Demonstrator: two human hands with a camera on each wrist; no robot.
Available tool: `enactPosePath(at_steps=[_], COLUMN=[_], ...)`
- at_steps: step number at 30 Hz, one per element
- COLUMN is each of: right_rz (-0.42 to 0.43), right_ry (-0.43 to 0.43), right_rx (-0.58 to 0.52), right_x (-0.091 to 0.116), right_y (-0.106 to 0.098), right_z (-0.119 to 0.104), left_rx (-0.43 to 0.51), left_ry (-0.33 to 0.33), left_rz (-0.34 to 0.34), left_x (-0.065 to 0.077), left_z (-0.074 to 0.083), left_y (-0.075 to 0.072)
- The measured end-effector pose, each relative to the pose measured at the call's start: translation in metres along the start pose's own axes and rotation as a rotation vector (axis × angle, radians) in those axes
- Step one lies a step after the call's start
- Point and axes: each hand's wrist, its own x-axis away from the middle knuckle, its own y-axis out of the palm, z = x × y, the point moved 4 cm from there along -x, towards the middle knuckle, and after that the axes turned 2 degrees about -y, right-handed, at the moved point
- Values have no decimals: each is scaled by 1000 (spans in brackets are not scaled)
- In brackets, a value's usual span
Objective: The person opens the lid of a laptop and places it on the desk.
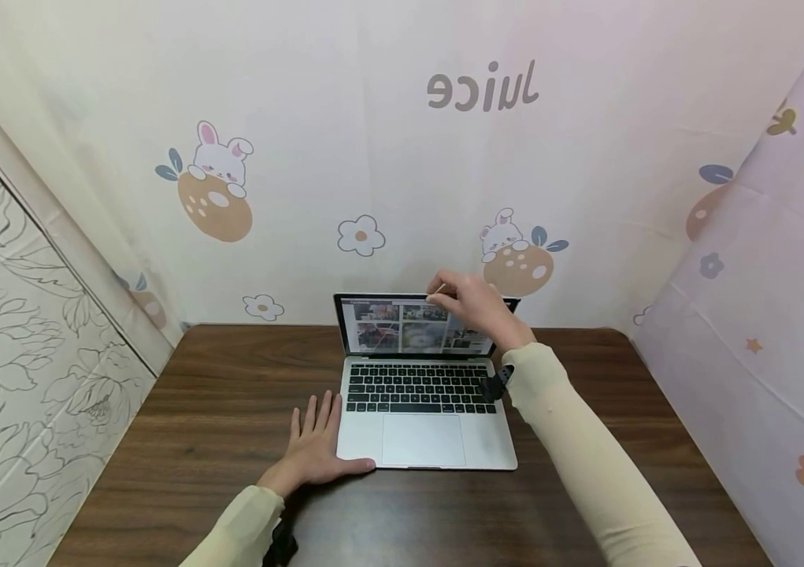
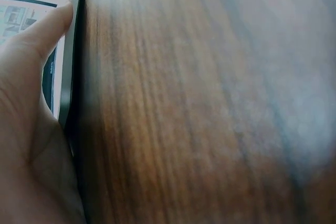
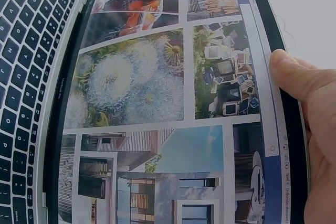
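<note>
A silver laptop (image 1: 423, 439) stands unfolded on the wooden table, its lit screen (image 1: 376, 324) showing a grid of photos. At the top edge of the lid, my right hand (image 1: 474, 305) pinches the rim. In the right wrist view, its thumb (image 3: 294, 74) lies on the dark screen border while the other fingers are mostly hidden behind the lid. My left hand (image 1: 316, 453) rests with spread fingers beside the laptop's front left corner. Its thumb (image 2: 44, 32) touches the laptop's front edge.
The brown table (image 1: 231, 409) extends to both sides of the laptop. Directly behind it hangs a pale curtain (image 1: 402, 173) printed with rabbits, fruit and flowers. More patterned cloth (image 1: 19, 354) borders the left side.
</note>
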Motion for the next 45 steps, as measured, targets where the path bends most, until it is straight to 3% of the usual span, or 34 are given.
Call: enactPosePath(at_steps=[19,32,45], right_rz=[75,44,34], right_ry=[-15,42,31], right_rx=[39,8,40], right_x=[-8,-10,-13], right_y=[1,0,-1], right_z=[0,6,8], left_rx=[4,21,12], left_ry=[2,1,-1], left_rz=[17,16,18], left_x=[-1,0,-1], left_z=[-2,-1,-2], left_y=[2,2,3])
